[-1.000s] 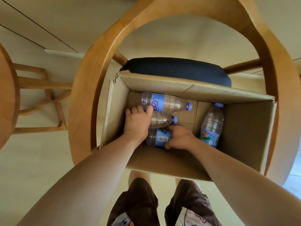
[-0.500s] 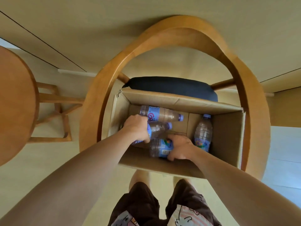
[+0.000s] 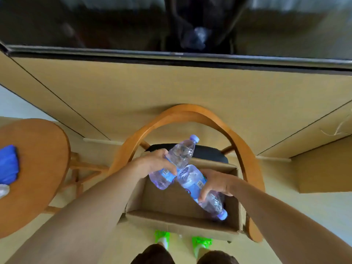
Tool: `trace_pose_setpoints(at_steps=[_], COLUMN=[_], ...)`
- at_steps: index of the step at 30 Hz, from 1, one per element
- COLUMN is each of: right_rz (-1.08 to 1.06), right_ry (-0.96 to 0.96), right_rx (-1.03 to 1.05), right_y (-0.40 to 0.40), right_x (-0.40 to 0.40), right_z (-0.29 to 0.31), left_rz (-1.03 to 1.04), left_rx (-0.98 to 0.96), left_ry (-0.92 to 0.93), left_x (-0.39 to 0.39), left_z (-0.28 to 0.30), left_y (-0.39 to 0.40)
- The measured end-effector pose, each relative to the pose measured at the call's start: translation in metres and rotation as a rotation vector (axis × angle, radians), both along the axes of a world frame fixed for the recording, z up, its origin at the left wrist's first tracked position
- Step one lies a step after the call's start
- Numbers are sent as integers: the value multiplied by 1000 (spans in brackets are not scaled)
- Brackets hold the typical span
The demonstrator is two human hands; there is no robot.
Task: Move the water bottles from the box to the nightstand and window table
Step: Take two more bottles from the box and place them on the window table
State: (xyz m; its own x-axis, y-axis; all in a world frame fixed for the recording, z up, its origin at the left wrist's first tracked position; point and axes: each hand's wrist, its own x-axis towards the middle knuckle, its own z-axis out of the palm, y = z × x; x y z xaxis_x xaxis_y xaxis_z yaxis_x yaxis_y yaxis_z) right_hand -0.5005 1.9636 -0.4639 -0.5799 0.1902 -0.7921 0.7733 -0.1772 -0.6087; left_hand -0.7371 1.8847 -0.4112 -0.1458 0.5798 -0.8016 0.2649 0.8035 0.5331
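Round table (image 3: 38, 168): on your far left, with a blue object (image 3: 8, 164) lying at its left edge; it stands well apart from the box.
Chair (image 3: 249, 168): its curved wooden back arches over the box, and the dark seat cushion (image 3: 209, 153) shows behind your hands.
Box (image 3: 171, 221): open cardboard, resting on the chair just below both hands; its near wall sits between you and the interior.
Left hand (image 3: 154, 164): your fingers are wrapped closed around the labelled middle of the left bottle (image 3: 181, 155), thumb over the label.
Left bottle: held above the box's far left corner, long axis tilted, cap up and to the right, base down toward the left.
Right bottle (image 3: 192, 181): held over the box opening, its base touching or just beside the left bottle; long axis slants down to the right, cap low near the box's right wall.
Right hand (image 3: 217, 183): your fingers are curled shut around the right bottle's label section, gripping from the right side.
Floor: your green shoes (image 3: 162, 237) show just below the box.
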Motion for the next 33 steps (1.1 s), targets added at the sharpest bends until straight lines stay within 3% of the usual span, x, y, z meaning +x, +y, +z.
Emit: trace_pose_setpoints(at_steps=[6, 14, 23, 28, 33], right_rz=[-489, -1142, -1431, -1599, -1732], right_ry=[240, 554, 745, 794, 706], right_rx=[-179, -173, 10, 233, 445], right_y=[17, 6, -49, -104, -179], right_x=[13, 43, 160, 251, 356], right_z=[76, 145, 201, 224, 248], left_rz=[151, 5, -315, -481, -619], left_rx=[218, 445, 579, 607, 617], left_ry=[-249, -433, -552, -611, -717], left_x=[5, 45, 180, 291, 424], left_z=[78, 141, 181, 211, 237], left_y=[41, 82, 87, 66, 19])
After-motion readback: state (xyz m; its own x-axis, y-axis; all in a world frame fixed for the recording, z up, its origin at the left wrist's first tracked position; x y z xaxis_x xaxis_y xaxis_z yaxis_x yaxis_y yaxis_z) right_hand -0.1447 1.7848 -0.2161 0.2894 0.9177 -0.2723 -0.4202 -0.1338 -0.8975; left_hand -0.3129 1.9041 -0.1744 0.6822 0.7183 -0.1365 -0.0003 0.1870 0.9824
